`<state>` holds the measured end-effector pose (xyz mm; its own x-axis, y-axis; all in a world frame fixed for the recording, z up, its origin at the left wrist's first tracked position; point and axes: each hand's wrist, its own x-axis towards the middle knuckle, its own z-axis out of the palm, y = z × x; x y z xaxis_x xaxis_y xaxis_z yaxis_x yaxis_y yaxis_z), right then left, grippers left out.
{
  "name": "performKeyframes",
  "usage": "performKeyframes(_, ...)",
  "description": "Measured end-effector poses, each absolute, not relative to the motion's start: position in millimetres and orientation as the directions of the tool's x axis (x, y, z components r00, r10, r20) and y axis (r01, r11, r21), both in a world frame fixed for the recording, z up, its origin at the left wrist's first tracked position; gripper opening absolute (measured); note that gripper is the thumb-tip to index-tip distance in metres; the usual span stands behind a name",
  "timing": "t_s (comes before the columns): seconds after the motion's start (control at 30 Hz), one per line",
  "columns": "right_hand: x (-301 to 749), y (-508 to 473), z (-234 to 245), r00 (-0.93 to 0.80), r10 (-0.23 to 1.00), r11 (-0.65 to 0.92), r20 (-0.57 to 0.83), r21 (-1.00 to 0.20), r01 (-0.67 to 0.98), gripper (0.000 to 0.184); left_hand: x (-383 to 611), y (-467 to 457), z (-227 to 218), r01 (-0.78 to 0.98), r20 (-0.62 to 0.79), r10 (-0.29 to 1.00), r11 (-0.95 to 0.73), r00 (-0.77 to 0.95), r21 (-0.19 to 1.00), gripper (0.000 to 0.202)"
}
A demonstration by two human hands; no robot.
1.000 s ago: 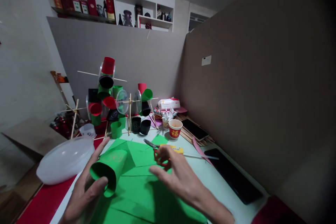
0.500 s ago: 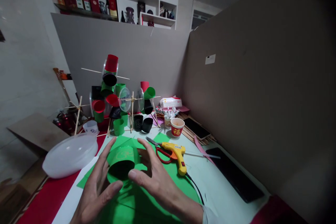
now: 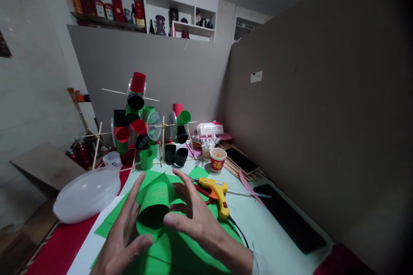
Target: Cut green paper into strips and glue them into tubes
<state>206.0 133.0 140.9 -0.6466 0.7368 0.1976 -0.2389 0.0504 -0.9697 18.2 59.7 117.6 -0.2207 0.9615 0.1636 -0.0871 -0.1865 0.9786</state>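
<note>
A green paper cup [image 3: 155,195] with a faint printed emblem lies on its side on green sheets [image 3: 190,247], its dark mouth toward me. My left hand [image 3: 121,232] curves around its left side, thumb and fingers apart. On the other side is my right hand [image 3: 193,219], also with spread fingers, its thumb tip close to the cup's rim. Whether either hand touches the cup I cannot tell. Just beyond my right hand sit a yellow glue gun [image 3: 219,191] with a white glue stick in it and red-handled scissors [image 3: 203,191], partly covered.
At the back stands a wooden-stick frame [image 3: 163,137] with red, green and black cups on clear discs. White plastic lids [image 3: 87,195] lie at left. A red-and-white paper cup [image 3: 218,159], a phone [image 3: 241,161] on sticks and a long black object [image 3: 288,219] are at right.
The green cup has turned so that its emblem shows more clearly. Both hands stay around it, with the right hand now covering more of the scissors. The view has shifted slightly.
</note>
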Motion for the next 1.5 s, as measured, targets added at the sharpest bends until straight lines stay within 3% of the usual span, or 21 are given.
performKeyframes(0.27,228,142,144,-0.691,0.694,0.173,0.203,-0.978,-0.113,0.102,18,52,117,-0.225,0.082,0.982,-0.12,-0.17,0.967,0.131)
performKeyframes(0.47,243,147,164,-0.767,0.635,0.257,0.091,-0.961,0.099,0.111,-18,63,126,-0.013,0.237,0.963,-0.241,-0.124,0.97,0.113)
performKeyframes(0.6,246,149,182,-0.829,0.553,0.406,0.085,-0.896,0.179,0.109,-15,69,148,0.307,0.234,0.972,-0.23,0.025,0.924,0.108)
performKeyframes(0.7,245,152,192,-0.865,0.491,0.503,0.103,-0.844,0.185,0.106,-1,72,159,0.478,0.241,0.97,-0.23,0.041,0.847,0.102)
performKeyframes(0.93,245,161,201,-0.907,0.411,0.592,0.094,-0.784,0.187,0.102,1,76,145,0.45,0.272,0.961,-0.266,0.053,0.853,0.094)
performKeyframes(1.13,239,165,195,-0.909,0.387,0.62,0.153,-0.773,0.134,0.104,-13,77,126,0.557,0.323,0.946,-0.275,0.011,0.784,0.086)
performKeyframes(1.3,238,165,189,-0.883,0.441,0.584,0.164,-0.799,0.144,0.122,-5,72,130,0.448,0.261,0.961,-0.194,-0.093,0.873,0.088)
performKeyframes(1.5,239,163,168,-0.818,0.548,0.427,0.173,-0.899,0.095,0.118,11,70,138,0.143,0.067,0.965,-0.031,-0.252,0.989,0.091)
